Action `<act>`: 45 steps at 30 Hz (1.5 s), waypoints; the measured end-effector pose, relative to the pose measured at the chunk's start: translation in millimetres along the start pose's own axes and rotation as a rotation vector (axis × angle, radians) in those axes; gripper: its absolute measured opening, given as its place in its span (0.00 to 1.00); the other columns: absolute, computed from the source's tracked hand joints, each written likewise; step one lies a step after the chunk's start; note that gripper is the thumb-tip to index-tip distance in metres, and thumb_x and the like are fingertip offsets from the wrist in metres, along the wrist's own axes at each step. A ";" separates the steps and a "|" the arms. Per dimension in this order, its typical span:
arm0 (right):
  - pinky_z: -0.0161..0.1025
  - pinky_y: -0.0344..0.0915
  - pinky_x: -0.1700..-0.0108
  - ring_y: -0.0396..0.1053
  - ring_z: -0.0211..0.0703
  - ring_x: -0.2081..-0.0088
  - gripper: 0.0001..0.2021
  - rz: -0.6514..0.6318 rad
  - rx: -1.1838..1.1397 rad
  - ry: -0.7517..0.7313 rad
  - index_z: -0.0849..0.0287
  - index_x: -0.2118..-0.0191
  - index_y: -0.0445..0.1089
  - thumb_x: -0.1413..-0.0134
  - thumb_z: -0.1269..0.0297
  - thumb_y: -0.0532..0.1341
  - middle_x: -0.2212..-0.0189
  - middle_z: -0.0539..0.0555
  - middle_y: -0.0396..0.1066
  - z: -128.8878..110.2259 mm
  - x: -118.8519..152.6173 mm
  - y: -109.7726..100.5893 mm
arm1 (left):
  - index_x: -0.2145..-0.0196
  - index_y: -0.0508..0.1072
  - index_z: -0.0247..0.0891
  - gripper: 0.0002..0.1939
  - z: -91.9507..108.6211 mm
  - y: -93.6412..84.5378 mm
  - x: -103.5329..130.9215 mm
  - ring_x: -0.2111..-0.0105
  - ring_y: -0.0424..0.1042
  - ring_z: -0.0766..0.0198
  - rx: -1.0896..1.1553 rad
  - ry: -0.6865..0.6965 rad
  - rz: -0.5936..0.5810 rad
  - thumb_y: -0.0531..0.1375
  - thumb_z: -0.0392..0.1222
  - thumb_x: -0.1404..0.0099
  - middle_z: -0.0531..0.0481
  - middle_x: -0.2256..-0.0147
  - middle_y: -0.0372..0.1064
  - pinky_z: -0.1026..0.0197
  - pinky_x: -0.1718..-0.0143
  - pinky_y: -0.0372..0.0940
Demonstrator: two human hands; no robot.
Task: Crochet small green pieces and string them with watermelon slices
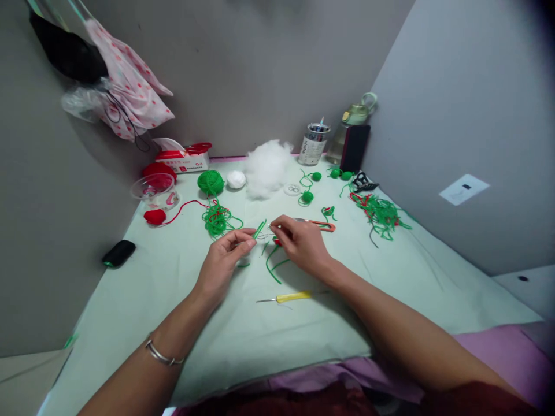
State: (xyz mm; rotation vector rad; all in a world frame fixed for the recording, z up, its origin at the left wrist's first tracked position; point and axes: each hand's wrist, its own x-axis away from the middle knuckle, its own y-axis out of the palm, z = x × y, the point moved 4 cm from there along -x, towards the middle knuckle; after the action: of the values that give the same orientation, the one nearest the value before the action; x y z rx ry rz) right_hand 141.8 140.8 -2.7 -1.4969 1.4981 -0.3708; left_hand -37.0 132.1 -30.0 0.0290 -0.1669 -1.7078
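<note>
My left hand [228, 254] pinches a folded length of green yarn [259, 229] between thumb and fingers, and the yarn's doubled end sticks up to the right. Close beside it, my right hand [301, 240] is closed in a pinch; something tiny and pale shows at its fingertips, too small to name. Below the right fingers lies a small red and green piece [278, 241], partly hidden, with green yarn tails [272, 270] on the cloth. Nearer to me rests a crochet hook [295, 297] with a yellow handle. Behind the right hand is an orange-handled cutter [326, 226].
Tangled green yarn [215, 219] lies left, below a green ball [210, 182]. White stuffing [269, 167] sits at the back, near a can of pens [314, 144], a bottle [355, 115] and a phone [355, 148]. Another yarn tangle [381, 216] is at right. A black case [119, 253] lies left.
</note>
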 end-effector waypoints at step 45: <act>0.39 0.49 0.72 0.58 0.36 0.77 0.08 -0.327 0.307 0.026 0.61 0.69 0.72 0.43 0.76 0.56 0.69 0.58 0.73 84.6 -22.7 -57.3 | 0.71 0.75 0.32 0.14 172.9 -72.6 22.9 0.81 0.55 0.72 0.422 0.429 0.193 0.55 0.34 0.28 0.58 0.83 0.52 0.72 0.79 0.59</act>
State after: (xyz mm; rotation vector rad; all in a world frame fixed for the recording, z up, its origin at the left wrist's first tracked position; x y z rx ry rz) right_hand 237.0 183.0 8.0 -1.4885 1.1520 -0.7808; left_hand -131.6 135.4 133.4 0.6666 -0.1985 -1.4128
